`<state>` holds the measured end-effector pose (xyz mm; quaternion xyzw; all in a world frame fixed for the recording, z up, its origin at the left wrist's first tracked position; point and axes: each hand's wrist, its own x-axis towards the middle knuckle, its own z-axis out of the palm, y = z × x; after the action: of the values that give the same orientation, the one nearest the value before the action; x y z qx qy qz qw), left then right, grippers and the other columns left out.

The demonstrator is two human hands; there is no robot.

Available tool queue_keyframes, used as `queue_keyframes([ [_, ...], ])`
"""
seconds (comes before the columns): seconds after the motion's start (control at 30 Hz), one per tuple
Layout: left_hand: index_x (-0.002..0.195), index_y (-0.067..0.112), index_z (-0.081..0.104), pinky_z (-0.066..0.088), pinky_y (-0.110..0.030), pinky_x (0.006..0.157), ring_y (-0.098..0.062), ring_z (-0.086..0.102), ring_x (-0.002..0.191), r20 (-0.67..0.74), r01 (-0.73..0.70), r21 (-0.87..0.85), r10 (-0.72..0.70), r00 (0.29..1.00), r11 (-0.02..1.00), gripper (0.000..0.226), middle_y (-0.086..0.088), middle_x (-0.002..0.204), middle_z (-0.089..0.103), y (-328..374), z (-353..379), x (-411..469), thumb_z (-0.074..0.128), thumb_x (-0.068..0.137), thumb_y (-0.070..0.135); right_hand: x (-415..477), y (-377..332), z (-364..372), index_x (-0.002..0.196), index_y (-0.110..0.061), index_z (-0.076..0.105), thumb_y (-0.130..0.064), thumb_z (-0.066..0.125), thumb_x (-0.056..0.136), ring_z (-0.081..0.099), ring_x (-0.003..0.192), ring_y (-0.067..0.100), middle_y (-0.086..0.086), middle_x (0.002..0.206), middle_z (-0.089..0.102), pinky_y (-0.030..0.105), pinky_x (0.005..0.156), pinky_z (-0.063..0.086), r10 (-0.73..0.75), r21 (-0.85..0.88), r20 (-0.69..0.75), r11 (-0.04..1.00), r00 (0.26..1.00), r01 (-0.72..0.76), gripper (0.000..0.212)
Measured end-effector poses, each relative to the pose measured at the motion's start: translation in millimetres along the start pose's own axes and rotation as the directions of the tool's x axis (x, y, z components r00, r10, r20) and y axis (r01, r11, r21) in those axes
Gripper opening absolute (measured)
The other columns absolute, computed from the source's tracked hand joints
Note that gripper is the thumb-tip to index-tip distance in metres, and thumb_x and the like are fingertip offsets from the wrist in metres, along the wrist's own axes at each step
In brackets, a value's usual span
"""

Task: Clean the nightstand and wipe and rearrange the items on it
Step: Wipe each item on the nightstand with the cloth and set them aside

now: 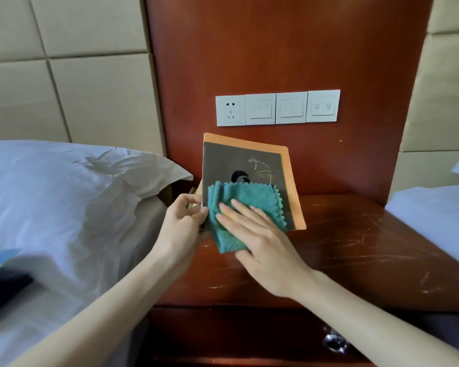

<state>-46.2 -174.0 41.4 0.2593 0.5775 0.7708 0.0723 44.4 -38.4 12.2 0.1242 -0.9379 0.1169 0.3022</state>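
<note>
**Item 1. Left grip** (182, 221): clenched on the spine-side edge of the grey book (236, 160), thumb on the front cover and fingers behind. It holds the book raised and tilted, with the lower edge close to the worktop (355, 234). Whether that edge touches cannot be told.

**Item 2. Right grip** (260, 234): released, with fingers straight and flat. It presses the teal cloth (247, 197) onto the lower half of the grey cover, just right of the left grip.

**Item 3. Orange book** (289, 181): directly behind the grey book, showing past it above and to the right of the right grip. Whether the left grip's fingers also catch it cannot be told.

**Item 4. Surroundings:** switch panel (277, 108) on the wood backboard, well above both grips. Pillow (77, 181) lies left of the left grip. Drawer knob (334, 343) sits below the right forearm.

**Step in hand (judged):** wiping the book cover. The worktop is scratched and bare to the right, so the items are probably waiting to be put back.

**Hazards (judged):**
- The books are held by one edge only. A firm wiping stroke toward the free right side could swing them out of the left grip.
- If the orange book is only leaning, it could slide off behind and drop onto the worktop.
- The cloth is held by flat pressure alone. Lifting the palm mid-stroke would let it fall.
</note>
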Motion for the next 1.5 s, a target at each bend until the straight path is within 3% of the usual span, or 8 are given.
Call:
queue_keyframes([
  [0.4,0.093,0.0,0.053,0.057,-0.031,0.057,-0.023,0.07,0.078,0.006,0.044,-0.112,-0.044,0.999,0.993,0.015,-0.019,0.093,0.065,18,-1,4,0.04,0.096,-0.006,-28,54,-30,0.143,-0.017,0.035,0.003,0.068,0.081,0.026,0.143,0.013,-0.003,0.15,0.036,0.043,0.117,0.024,-0.01,-0.095,-0.11,0.995,0.994,-0.001,0.073],
  [0.6,0.103,-0.001,0.055,0.058,-0.03,0.06,-0.026,0.067,0.091,0.035,0.098,-0.099,-0.095,0.995,0.99,0.02,-0.02,0.105,0.064,18,-5,7,0.036,0.097,-0.005,-35,63,-34,0.137,-0.006,0.046,0.008,0.083,0.062,0.039,0.136,0.026,0.009,0.143,0.046,0.049,0.11,0.032,-0.11,-0.334,-0.121,0.94,0.987,0.063,0.085],
  [0.77,0.101,0.005,0.062,0.057,-0.026,0.06,-0.02,0.067,0.09,-0.024,0.08,-0.098,-0.083,0.996,0.992,0.026,-0.013,0.102,0.067,18,-4,7,0.036,0.097,0.001,-17,48,-37,0.12,0.001,0.063,0.029,0.056,0.065,0.055,0.122,0.031,0.013,0.125,0.063,0.051,0.104,0.041,-0.223,-0.322,-0.32,0.94,0.921,0.116,0.063],
  [0.9,0.1,0.007,0.063,0.056,-0.03,0.063,-0.021,0.069,0.077,-0.048,0.038,-0.178,-0.047,0.998,0.983,0.019,-0.012,0.091,0.068,20,-2,5,0.046,0.091,0.006,-8,32,-46,0.107,0.002,0.07,0.02,0.053,0.072,0.068,0.101,0.031,0.015,0.106,0.072,0.047,0.084,0.057,-0.302,-0.326,-0.341,0.926,0.89,0.189,0.043],
  [1.13,0.083,0.015,0.062,0.055,-0.035,0.061,-0.018,0.066,0.072,0.094,0.029,-0.232,-0.007,0.996,0.972,0.017,-0.007,0.08,0.068,9,14,-8,0.05,0.085,0.003,-5,2,-37,0.098,0.0,0.074,0.007,0.039,0.082,0.071,0.09,0.026,0.011,0.095,0.074,0.035,0.083,0.056,-0.396,-0.331,-0.331,0.899,0.856,0.287,0.038],
  [1.33,0.101,0.009,0.061,0.057,-0.04,0.066,-0.026,0.071,0.087,0.041,0.021,-0.309,-0.009,0.999,0.951,0.032,-0.01,0.092,0.074,7,13,-6,0.038,0.09,-0.009,-15,13,-38,0.111,0.001,0.069,0.019,0.058,0.068,0.068,0.102,0.028,0.014,0.109,0.071,0.041,0.088,0.055,-0.338,-0.282,-0.225,0.92,0.914,0.271,0.048],
  [1.4,0.1,0.007,0.061,0.057,-0.04,0.065,-0.026,0.071,0.086,0.046,0.015,-0.305,-0.001,0.999,0.952,0.032,-0.011,0.09,0.075,8,12,-6,0.038,0.089,-0.011,-19,23,-40,0.117,0.001,0.065,0.007,0.08,0.065,0.064,0.11,0.027,0.014,0.117,0.067,0.043,0.093,0.052,-0.312,-0.251,-0.15,0.93,0.938,0.269,0.055],
  [1.5,0.101,0.004,0.06,0.057,-0.042,0.064,-0.028,0.071,0.087,0.068,0.006,-0.318,0.017,0.998,0.948,0.032,-0.013,0.092,0.074,10,11,-5,0.036,0.088,-0.012,-24,35,-44,0.129,-0.002,0.055,-0.017,0.074,0.081,0.054,0.125,0.02,0.011,0.131,0.059,0.037,0.104,0.044,-0.26,-0.155,-0.092,0.957,0.961,0.244,0.054],
])
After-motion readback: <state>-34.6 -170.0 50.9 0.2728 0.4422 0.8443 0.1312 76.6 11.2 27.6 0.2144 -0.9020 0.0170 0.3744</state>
